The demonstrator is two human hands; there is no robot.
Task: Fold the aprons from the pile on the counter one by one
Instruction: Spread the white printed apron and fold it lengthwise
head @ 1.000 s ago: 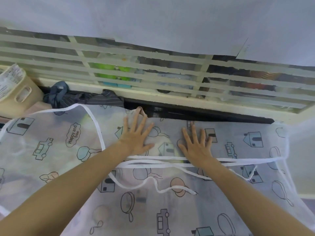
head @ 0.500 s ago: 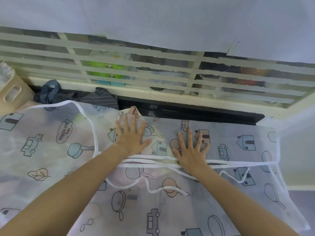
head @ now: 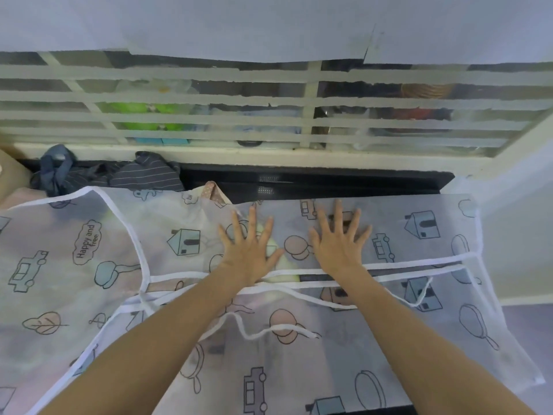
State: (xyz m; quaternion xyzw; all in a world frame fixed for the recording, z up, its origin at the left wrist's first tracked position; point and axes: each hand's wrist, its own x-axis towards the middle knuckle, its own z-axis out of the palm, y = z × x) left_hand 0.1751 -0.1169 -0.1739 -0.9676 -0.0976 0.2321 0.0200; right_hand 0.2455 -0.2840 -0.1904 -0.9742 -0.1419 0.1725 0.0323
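Note:
A translucent white apron (head: 344, 348) printed with houses, cars and trees lies spread across the counter, its far part folded toward me along a white-trimmed edge. My left hand (head: 250, 250) and my right hand (head: 339, 239) press flat on that folded part, fingers spread, side by side near the counter's back. White ties (head: 263, 332) trail loosely over the cloth below my wrists. A dark striped apron (head: 143, 175) and a bunched blue one (head: 55, 167) lie piled at the back left.
A barred window (head: 269, 115) runs along the back behind a black ledge (head: 329, 182). A beige container (head: 12, 172) stands at the far left. A pink dotted cloth corner (head: 213, 191) pokes up behind the apron. The apron's right side hangs over the counter's right end.
Both hands have slid to the right along the folded apron, staying flat on it. The view has shifted a little as well.

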